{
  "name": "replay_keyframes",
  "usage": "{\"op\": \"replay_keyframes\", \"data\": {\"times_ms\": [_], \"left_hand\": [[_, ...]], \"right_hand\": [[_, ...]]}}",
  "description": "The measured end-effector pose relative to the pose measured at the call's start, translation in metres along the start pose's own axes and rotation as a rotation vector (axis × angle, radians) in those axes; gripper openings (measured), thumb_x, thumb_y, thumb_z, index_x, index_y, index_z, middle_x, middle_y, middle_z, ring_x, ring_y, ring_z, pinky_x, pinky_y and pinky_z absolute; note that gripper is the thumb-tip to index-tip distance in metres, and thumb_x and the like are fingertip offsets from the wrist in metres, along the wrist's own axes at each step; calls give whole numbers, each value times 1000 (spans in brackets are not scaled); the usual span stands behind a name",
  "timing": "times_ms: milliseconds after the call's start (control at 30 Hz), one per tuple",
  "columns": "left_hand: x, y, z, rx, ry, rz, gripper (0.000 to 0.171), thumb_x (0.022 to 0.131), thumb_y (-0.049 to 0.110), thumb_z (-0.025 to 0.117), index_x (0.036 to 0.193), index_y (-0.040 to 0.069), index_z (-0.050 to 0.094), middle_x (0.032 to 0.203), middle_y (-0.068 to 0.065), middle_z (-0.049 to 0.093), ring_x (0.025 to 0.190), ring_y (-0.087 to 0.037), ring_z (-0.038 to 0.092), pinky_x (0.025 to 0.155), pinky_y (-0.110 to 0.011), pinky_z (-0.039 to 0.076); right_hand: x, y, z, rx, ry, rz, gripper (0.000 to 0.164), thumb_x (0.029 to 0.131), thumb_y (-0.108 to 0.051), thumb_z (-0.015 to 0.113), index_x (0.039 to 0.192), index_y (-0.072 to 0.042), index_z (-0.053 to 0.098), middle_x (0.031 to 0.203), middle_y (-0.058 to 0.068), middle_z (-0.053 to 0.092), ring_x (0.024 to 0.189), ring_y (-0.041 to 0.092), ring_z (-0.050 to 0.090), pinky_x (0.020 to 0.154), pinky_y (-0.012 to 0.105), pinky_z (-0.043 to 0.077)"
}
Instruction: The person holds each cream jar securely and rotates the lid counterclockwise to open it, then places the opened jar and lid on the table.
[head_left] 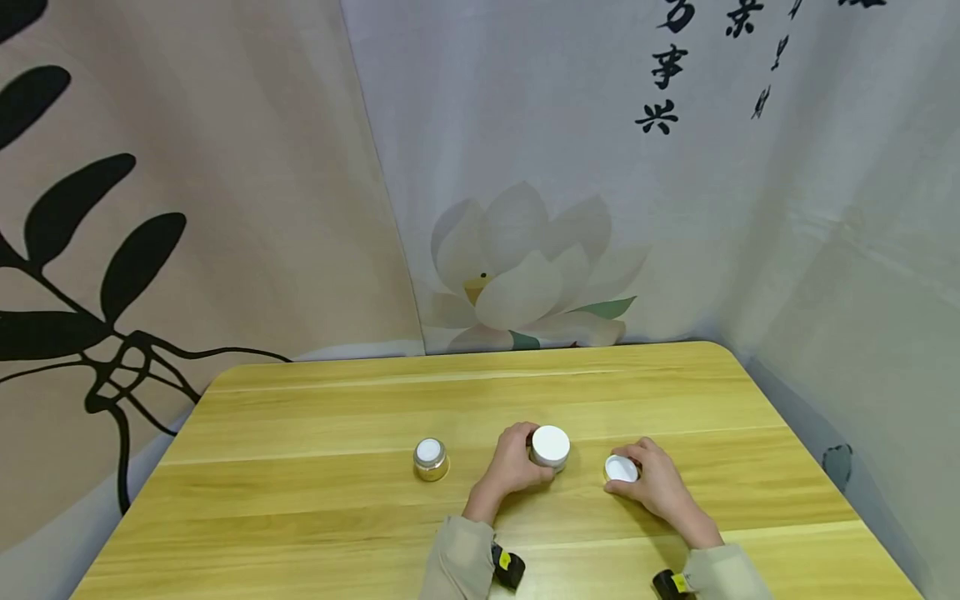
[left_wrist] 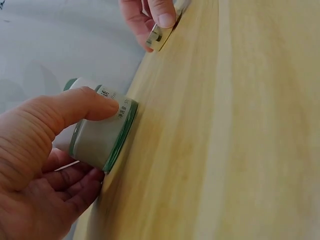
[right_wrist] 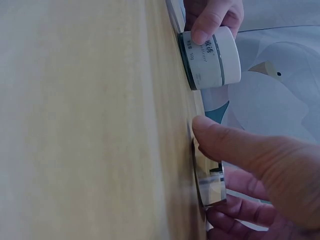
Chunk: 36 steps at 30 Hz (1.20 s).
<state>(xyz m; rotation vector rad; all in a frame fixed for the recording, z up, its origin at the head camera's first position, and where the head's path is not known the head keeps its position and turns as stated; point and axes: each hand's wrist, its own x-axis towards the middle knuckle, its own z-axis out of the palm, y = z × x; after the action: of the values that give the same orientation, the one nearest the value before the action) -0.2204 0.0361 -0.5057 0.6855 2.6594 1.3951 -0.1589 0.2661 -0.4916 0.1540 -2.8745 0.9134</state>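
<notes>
My left hand grips a white cream jar that stands upright on the table. In the left wrist view its thumb lies across the printed label, with the fingers around the far side. This jar has a white lid and a green base edge. To the right, my right hand holds a small gold lid between thumb and fingers, low at the tabletop, white inside facing up. In the right wrist view the gold side of the lid shows under the thumb. A small gold-and-clear jar with a white top stands left of my left hand.
The light wooden table has rounded far corners. Behind it hangs a pale curtain with a lotus print and dark lettering. Each wrist wears a black camera, such as the left one.
</notes>
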Motion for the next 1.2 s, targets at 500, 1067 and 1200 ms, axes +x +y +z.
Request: {"op": "replay_keyframes", "data": {"times_ms": [500, 1067, 1200], "left_hand": [[0, 0, -8, -96, 74, 25, 54, 59, 10, 82, 105, -1, 55, 96, -6, 57, 87, -19, 53, 75, -27, 47], [-3, 22, -43, -192, 192, 36, 53, 61, 7, 79, 108, 1, 55, 99, -7, 59, 92, -21, 55, 77, -29, 49], [-3, 24, -50, -197, 209, 48, 54, 62, 8, 80, 109, 0, 54, 101, -9, 60, 95, -22, 56, 79, -30, 49]], "right_hand": [[0, 0, 1, -4, 19, -23, 47, 64, -22, 86, 102, 0, 68, 86, 4, 53, 75, 16, 50, 66, 30, 44], [-4, -3, 3, -41, 9, -37, 50, 69, -19, 82, 110, 3, 63, 91, 12, 51, 79, 23, 49, 67, 36, 45], [-4, -4, 2, -36, -3, -36, 53, 71, -22, 82, 112, 4, 61, 94, 13, 52, 80, 23, 49, 66, 35, 45]]}}
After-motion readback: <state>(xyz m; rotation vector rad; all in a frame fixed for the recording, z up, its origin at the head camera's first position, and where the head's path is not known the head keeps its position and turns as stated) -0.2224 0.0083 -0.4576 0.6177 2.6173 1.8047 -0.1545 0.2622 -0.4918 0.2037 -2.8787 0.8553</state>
